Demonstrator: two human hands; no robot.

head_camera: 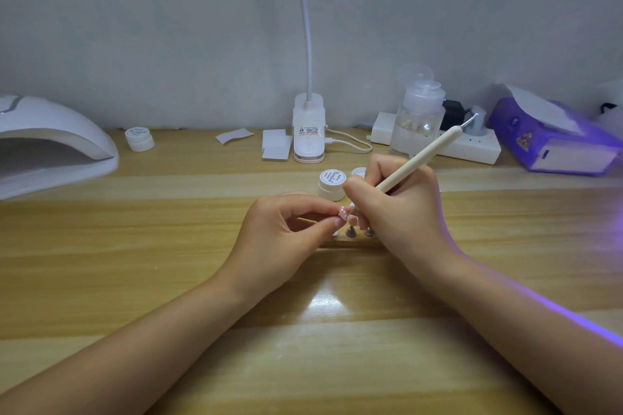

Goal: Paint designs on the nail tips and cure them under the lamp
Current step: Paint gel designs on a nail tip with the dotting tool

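Observation:
My left hand [283, 232] pinches a small pink nail tip [342, 212] between thumb and fingertips at the table's middle. My right hand [397, 209] grips a cream nail-art pen [421, 158] like a pencil; its lower end points at the nail tip and is hidden by my fingers. Just below the hands, a wooden nail stand [354, 239] carries small holders [350, 232], partly covered. A white gel pot [332, 184] stands behind the hands. The white curing lamp [50, 141] sits at the far left with its opening facing me.
A second gel pot [140, 139] lies near the curing lamp. At the back are a clip desk lamp [308, 131] with its cable, white pads [276, 144], a pump bottle [416, 118], a power strip [472, 145] and a purple box [556, 141].

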